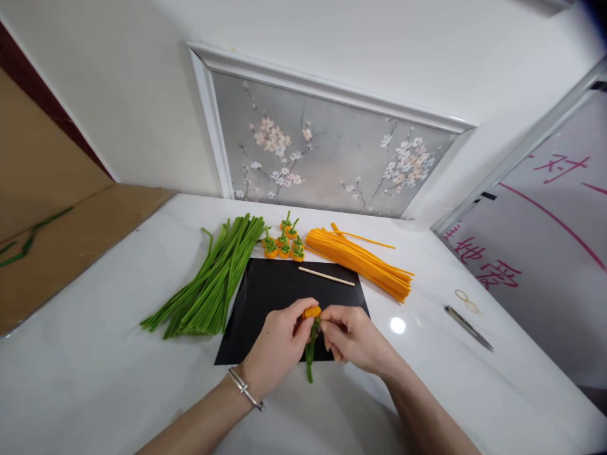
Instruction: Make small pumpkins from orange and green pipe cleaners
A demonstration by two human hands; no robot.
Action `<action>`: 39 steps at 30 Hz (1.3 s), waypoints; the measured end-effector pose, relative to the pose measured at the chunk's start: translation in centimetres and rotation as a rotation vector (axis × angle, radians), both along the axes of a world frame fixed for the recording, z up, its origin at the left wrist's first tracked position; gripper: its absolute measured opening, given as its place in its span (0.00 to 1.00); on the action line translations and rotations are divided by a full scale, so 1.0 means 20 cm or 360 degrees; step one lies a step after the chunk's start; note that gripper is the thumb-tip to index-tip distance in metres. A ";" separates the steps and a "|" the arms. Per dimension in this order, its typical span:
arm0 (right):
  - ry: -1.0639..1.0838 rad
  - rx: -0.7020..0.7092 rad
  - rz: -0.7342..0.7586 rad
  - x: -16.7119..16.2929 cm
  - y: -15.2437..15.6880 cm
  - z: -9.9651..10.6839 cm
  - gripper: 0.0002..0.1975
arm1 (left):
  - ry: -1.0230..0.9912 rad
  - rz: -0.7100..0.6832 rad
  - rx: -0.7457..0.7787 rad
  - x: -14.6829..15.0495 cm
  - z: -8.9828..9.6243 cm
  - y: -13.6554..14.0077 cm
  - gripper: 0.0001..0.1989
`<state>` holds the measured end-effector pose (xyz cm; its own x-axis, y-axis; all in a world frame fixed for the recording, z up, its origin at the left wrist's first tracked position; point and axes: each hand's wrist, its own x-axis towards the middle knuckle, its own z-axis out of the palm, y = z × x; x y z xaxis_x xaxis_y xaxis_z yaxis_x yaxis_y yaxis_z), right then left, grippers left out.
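Between thumb and fingers, my left hand (279,338) pinches a small orange pipe-cleaner pumpkin (312,312). Green pipe-cleaner ends (310,360) hang down from it toward me. My right hand (351,335) is closed at the pumpkin's right side, its thumb and forefinger pinching the green pipe cleaner close to the orange part. Both hands are over a black mat (279,291). Past the mat's far edge stand several finished-looking orange pumpkins (284,250) with green tops and stems.
A bundle of green pipe cleaners (208,284) lies left of the mat, an orange bundle (360,259) at its back right. One thin wooden stick (326,276) rests on the mat. Tweezers (469,327) and rubber bands (467,301) lie at the right, beside a whiteboard (545,240).
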<state>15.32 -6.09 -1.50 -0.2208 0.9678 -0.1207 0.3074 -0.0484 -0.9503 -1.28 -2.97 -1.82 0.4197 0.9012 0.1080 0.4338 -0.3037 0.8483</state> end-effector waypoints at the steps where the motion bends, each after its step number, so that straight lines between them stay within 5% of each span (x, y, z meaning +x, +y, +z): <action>1: -0.0191 0.0204 0.0044 0.00 -0.01 0.01 0.10 | -0.0019 -0.0017 -0.0080 0.00 0.00 0.01 0.14; 4: -0.0689 0.0699 0.0118 0.01 -0.02 0.02 0.10 | -0.0156 -0.0157 -0.0385 -0.02 -0.01 0.02 0.13; 10: -0.1286 0.1035 0.0166 0.02 -0.02 0.02 0.09 | -0.0442 -0.0370 -0.1011 -0.03 0.07 0.04 0.11; 18: -0.1581 0.1527 0.0165 0.02 -0.03 0.01 0.11 | -0.0479 -0.0534 -0.1148 -0.05 0.13 0.05 0.12; 21: -0.1466 0.1544 0.0121 0.02 -0.02 0.00 0.12 | -0.0541 -0.0471 -0.1229 -0.05 0.13 0.06 0.12; 29: -0.0478 0.1176 -0.0005 0.01 0.00 0.00 0.10 | -0.0584 -0.0389 -0.1231 -0.05 0.13 0.05 0.12; 39: -0.0847 0.1386 0.0074 -0.01 -0.01 0.00 0.13 | -0.0686 -0.0321 -0.1328 -0.04 0.08 0.04 0.12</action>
